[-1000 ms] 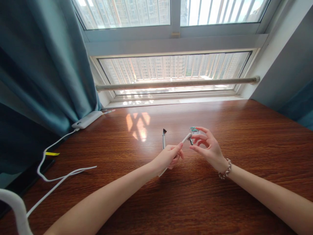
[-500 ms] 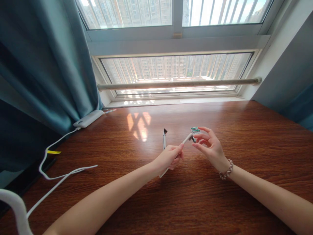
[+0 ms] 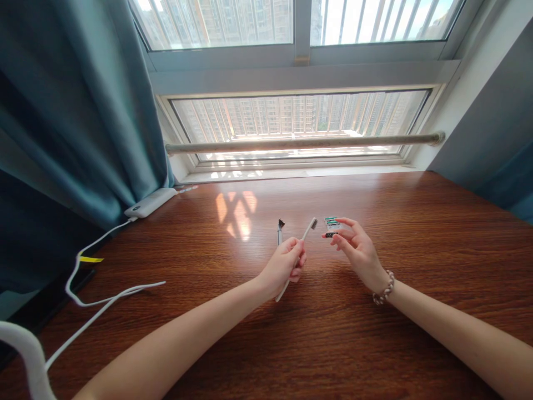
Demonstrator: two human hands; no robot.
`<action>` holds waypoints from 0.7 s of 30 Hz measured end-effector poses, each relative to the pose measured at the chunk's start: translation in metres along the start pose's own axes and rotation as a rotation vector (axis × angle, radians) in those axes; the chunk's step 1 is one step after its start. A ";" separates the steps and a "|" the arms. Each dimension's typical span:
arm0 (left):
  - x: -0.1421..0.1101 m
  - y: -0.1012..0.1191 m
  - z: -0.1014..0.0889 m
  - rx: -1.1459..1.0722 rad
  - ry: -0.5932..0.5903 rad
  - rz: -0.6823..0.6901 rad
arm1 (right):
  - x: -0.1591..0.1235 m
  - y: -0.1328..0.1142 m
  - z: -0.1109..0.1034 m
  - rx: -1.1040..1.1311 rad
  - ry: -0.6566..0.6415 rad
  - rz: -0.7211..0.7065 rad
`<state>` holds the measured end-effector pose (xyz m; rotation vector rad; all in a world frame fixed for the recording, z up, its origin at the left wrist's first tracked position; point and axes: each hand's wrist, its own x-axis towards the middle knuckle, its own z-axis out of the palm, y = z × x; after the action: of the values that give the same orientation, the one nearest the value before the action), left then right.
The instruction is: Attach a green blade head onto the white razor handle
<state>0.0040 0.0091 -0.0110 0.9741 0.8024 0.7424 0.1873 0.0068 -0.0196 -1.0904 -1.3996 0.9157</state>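
Note:
My left hand [image 3: 287,264] is closed around the handle of a white toothbrush [image 3: 308,228], whose dark-bristled head points up and away. My right hand [image 3: 356,250] pinches a small black bar-shaped piece [image 3: 331,235] between thumb and fingers, its long side roughly level. The piece resembles a razor head, but I cannot be sure. Just beyond it a clear pack with green-striped pieces [image 3: 332,222] lies on the table, partly hidden by my right fingers. Behind my left hand lies a slim grey handle with a dark end [image 3: 280,232], its lower part covered.
The brown wooden table [image 3: 233,350] reaches to the window sill. At left are a white power bank [image 3: 151,203], a white cable [image 3: 91,304] and a yellow strip [image 3: 91,259]. A blue curtain [image 3: 83,100] hangs there. A rail [image 3: 303,144] crosses the window.
The toothbrush head has moved left, away from the black piece, and now points more upright. The black piece has turned in my right fingers and lies more level.

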 end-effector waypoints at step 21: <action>-0.003 -0.018 0.010 0.088 0.103 0.042 | 0.006 0.005 0.001 -0.012 -0.015 -0.090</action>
<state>0.0147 -0.0042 -0.0235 1.0406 0.9131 0.8039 0.1875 0.0141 -0.0231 -1.0231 -1.4562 0.8533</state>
